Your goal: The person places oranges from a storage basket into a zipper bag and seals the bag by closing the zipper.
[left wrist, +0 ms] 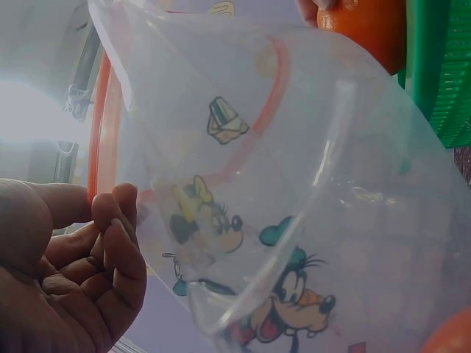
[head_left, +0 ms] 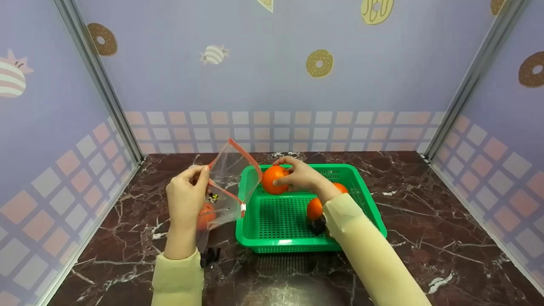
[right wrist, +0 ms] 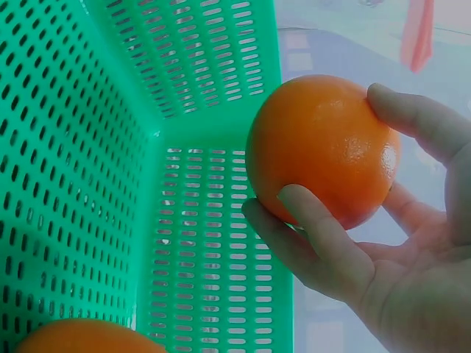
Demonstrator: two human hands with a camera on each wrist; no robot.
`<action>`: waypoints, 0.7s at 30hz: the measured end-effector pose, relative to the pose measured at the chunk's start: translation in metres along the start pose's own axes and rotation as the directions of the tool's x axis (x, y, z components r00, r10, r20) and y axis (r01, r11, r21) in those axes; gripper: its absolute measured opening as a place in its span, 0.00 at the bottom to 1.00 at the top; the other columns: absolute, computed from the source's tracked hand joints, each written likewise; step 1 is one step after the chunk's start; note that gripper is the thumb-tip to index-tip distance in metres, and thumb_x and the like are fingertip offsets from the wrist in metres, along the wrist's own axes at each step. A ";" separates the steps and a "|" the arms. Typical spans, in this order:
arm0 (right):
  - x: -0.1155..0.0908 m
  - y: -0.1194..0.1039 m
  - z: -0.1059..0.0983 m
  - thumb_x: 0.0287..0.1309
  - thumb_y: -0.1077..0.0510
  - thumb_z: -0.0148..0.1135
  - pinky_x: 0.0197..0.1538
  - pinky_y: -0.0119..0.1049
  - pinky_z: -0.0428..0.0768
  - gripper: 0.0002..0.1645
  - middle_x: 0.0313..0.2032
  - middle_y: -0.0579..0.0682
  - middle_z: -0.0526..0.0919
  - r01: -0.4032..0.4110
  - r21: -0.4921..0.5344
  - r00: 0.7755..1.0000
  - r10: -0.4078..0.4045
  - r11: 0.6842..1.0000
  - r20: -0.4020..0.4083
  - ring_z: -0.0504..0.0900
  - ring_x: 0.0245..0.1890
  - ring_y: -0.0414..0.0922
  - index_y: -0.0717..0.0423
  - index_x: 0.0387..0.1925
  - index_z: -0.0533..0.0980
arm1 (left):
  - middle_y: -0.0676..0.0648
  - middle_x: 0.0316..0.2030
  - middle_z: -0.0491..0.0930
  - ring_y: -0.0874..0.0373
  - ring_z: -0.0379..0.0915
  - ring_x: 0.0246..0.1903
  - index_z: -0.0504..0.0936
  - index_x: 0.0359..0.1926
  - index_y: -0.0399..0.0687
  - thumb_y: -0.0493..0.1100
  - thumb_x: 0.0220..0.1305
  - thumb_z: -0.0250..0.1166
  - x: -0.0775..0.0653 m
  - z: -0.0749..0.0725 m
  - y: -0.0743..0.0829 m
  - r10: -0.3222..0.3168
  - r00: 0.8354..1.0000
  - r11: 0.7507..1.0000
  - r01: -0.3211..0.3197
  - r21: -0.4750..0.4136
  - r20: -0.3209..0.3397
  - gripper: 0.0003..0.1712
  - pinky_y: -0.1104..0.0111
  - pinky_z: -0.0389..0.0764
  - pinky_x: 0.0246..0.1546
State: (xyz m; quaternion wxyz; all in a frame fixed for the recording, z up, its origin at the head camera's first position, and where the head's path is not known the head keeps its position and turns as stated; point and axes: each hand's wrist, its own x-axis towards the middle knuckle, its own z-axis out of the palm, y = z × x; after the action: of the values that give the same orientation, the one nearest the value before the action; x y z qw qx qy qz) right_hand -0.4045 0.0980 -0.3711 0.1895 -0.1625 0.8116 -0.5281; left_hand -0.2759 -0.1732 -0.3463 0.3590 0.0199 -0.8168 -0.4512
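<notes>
My left hand (head_left: pixel 185 197) pinches the edge of a clear zip bag (head_left: pixel 231 170) with a red-orange rim and a white slider. The bag's mouth gapes toward the basket. Cartoon figures are printed on its film, plain in the left wrist view. Low in the bag, an orange (head_left: pixel 206 216) shows through the plastic. My right hand (head_left: pixel 302 174) grips another orange (head_left: pixel 274 180) between thumb and fingers, above the left side of the green basket (head_left: pixel 246 242) and close to the bag's mouth. In the right wrist view, the fingers wrap round this orange (right wrist: pixel 320 151).
Two more oranges, a near one (head_left: pixel 314 209) and a partly hidden one (head_left: pixel 341 188), lie in the basket under my right forearm. The basket stands on a dark red marbled table (head_left: pixel 127 255). Patterned walls (head_left: pixel 272 85) enclose the back and sides.
</notes>
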 end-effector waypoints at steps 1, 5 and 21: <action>-0.001 0.000 -0.001 0.60 0.60 0.73 0.58 0.53 0.84 0.34 0.62 0.62 0.77 0.001 0.009 1.000 -0.001 1.000 -0.001 0.81 0.59 0.55 0.43 0.66 0.71 | 0.42 0.19 0.83 0.73 0.67 0.12 0.91 0.42 0.39 0.42 0.73 0.64 0.000 0.000 0.000 -0.003 1.000 1.000 0.003 0.000 0.001 0.12 0.77 0.63 0.16; -0.002 -0.001 -0.004 0.60 0.59 0.73 0.55 0.52 0.85 0.33 0.62 0.60 0.77 0.006 0.009 1.000 -0.006 1.000 -0.014 0.83 0.56 0.54 0.41 0.65 0.72 | 0.42 0.20 0.83 0.73 0.67 0.13 0.91 0.42 0.39 0.42 0.73 0.64 0.000 0.000 0.001 -0.001 1.000 1.000 0.001 0.003 -0.002 0.12 0.76 0.65 0.17; -0.016 -0.017 -0.012 0.60 0.57 0.73 0.51 0.47 0.87 0.35 0.64 0.59 0.75 0.096 0.082 0.994 -0.090 0.992 -0.066 0.82 0.59 0.56 0.41 0.67 0.71 | 0.46 0.17 0.81 0.73 0.66 0.13 0.91 0.40 0.40 0.41 0.72 0.65 0.002 0.001 -0.001 0.003 1.000 1.000 -0.003 0.011 -0.024 0.11 0.75 0.66 0.20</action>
State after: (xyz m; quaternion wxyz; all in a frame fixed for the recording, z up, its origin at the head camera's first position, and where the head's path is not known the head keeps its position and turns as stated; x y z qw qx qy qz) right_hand -0.3954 0.1086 -0.3490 0.1460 -0.1753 0.7854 -0.5755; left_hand -0.2777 -0.1737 -0.3460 0.3694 0.0263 -0.8149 -0.4458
